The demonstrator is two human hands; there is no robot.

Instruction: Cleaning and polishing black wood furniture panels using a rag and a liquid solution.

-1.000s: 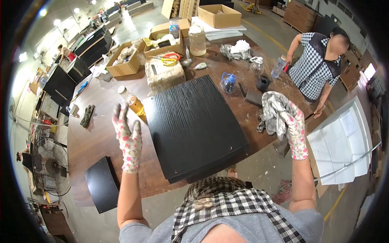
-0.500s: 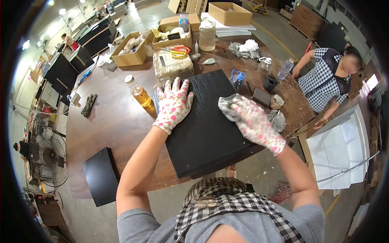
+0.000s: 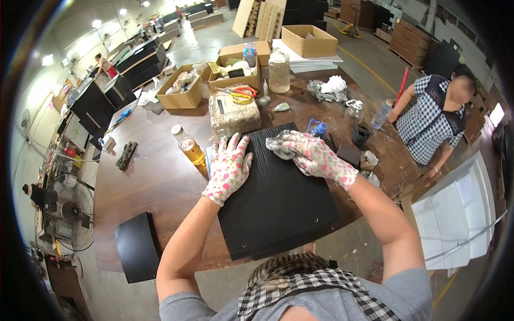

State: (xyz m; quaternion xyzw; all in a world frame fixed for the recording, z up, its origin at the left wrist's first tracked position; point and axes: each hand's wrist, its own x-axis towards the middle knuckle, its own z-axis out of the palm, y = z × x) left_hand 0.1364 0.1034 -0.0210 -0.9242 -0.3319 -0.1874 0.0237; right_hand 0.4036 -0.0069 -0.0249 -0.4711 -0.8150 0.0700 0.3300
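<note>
A black wood-grain panel [image 3: 278, 208] lies on the brown table, its near edge facing me; other panels seem to be stacked beneath it. Gloved in white with pink flowers, my left hand [image 3: 229, 167] rests flat on the panel's left side, fingers spread. My right hand [image 3: 316, 156], in a matching glove, is closed around a crumpled grey rag [image 3: 282, 145] and presses it on the panel's far right part. Just left of my left hand stands a bottle of amber liquid [image 3: 191, 150]. A tape-wrapped block [image 3: 234, 114] sits beyond the panel, with orange-handled scissors [image 3: 243, 94] on top.
A smaller black panel [image 3: 137, 247] lies at the table's near left, a dark glove [image 3: 126, 155] farther up. Open cardboard boxes [image 3: 182, 99] and a large jar [image 3: 279, 75] line the far side. A blue-capped bottle [image 3: 317, 128] stands beyond my right hand. A co-worker [image 3: 436, 117] stands at right.
My right hand has moved left and farther away over the panel with the rag. My left hand stays on the panel. The whole view has shifted slightly.
</note>
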